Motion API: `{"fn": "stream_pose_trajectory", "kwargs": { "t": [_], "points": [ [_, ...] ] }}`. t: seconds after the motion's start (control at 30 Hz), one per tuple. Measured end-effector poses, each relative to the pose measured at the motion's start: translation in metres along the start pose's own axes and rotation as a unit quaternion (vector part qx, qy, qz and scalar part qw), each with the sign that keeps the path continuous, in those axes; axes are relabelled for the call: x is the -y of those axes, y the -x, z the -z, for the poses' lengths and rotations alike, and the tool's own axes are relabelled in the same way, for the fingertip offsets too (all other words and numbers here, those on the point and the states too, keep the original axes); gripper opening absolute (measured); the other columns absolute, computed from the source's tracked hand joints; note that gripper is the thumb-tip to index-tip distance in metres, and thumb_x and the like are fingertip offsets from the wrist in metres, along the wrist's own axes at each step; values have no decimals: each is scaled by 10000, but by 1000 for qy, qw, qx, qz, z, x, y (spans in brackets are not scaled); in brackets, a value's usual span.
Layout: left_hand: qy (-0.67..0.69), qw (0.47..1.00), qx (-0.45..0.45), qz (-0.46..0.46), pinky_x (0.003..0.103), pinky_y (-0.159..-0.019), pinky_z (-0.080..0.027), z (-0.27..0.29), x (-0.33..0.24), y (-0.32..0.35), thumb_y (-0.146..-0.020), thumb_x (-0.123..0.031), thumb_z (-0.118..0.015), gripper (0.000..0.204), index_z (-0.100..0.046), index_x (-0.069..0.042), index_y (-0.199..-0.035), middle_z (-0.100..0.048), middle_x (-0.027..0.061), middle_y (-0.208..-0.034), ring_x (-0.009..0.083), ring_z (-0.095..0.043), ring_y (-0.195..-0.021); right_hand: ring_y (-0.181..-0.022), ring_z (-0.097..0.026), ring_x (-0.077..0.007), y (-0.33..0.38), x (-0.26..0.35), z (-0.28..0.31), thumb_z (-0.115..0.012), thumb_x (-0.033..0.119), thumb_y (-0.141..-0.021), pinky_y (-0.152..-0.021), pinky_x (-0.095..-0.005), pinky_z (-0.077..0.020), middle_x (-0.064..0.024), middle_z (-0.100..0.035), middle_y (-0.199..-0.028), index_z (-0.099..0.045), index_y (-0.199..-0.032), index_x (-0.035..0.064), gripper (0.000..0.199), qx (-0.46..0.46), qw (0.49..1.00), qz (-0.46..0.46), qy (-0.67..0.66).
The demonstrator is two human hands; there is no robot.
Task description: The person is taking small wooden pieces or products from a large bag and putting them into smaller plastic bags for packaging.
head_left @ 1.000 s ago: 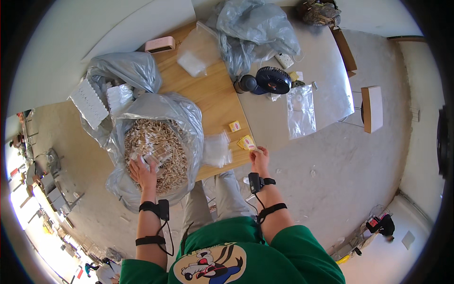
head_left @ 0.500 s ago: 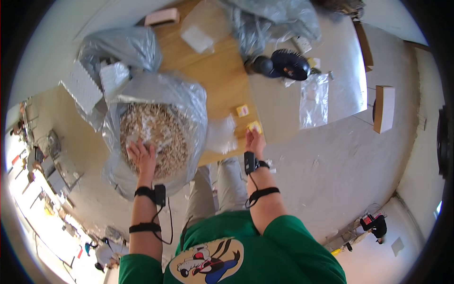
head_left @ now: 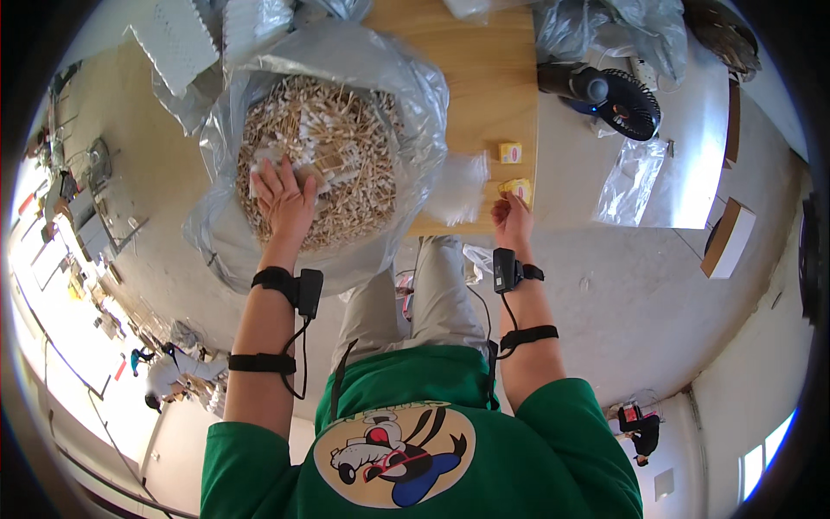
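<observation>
A large grey plastic bag point(head_left: 415, 95) stands wide at the mouth, full of loose cotton swabs point(head_left: 354, 173) with pale sticks and white tips. My left hand point(head_left: 285, 201) lies on the swabs at the bag's left side, fingers stretched and slightly apart. Beneath its fingertips is a whitish, translucent patch that I cannot make out. At the table's front right corner, my right hand point(head_left: 513, 218) pinches a small yellow card point(head_left: 517, 188). Just beyond it lies a small stack of similar yellow cards point(head_left: 510, 153). Clear plastic sleeves point(head_left: 458, 186) rest between the bag and my right hand.
A black fan point(head_left: 629, 104) stands on the pale table to the right, with a clear plastic bag point(head_left: 633, 182) near it. More grey plastic sheeting point(head_left: 596, 30) lies at the back. White foam panels point(head_left: 177, 43) stand at the far left. A carton point(head_left: 729, 238) is beyond the right table.
The view has shifted, so the table and bag appear higher and farther right. My left hand stays on the swabs, and my right hand stays at the yellow card.
</observation>
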State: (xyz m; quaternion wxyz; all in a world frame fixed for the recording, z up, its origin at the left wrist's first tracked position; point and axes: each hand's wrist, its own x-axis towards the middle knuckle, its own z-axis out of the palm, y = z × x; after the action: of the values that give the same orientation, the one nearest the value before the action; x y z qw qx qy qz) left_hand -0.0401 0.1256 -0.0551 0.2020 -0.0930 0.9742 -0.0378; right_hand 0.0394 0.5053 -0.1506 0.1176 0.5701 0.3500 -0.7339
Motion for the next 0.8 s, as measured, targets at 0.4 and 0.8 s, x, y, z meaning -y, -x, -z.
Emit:
{"fn": "stream_pose_trajectory", "kwargs": {
  "t": [0.4, 0.8],
  "points": [
    [-12, 999, -15, -34, 555, -1008, -71, 2, -3, -4, -853, -546, -374, 660, -217, -172, -1374, -29, 108, -1455, 384, 83, -1314, -513, -603, -168, -19, -45, -10, -512, 198, -834, -469, -253, -499, -93, -613, -630, -581, -716, 1, 240, 67, 932, -67, 351],
    [16, 993, -56, -105, 635, -963, -97, -8, 6, -10, -844, -551, -388, 675, -236, -157, -1371, -54, 103, -1453, 391, 58, -1313, -497, -604, -165, -25, -66, -9, -487, 141, -830, -462, -267, -511, -89, -595, -588, -579, -675, -11, 235, -4, 893, 74, 444]
  ]
}}
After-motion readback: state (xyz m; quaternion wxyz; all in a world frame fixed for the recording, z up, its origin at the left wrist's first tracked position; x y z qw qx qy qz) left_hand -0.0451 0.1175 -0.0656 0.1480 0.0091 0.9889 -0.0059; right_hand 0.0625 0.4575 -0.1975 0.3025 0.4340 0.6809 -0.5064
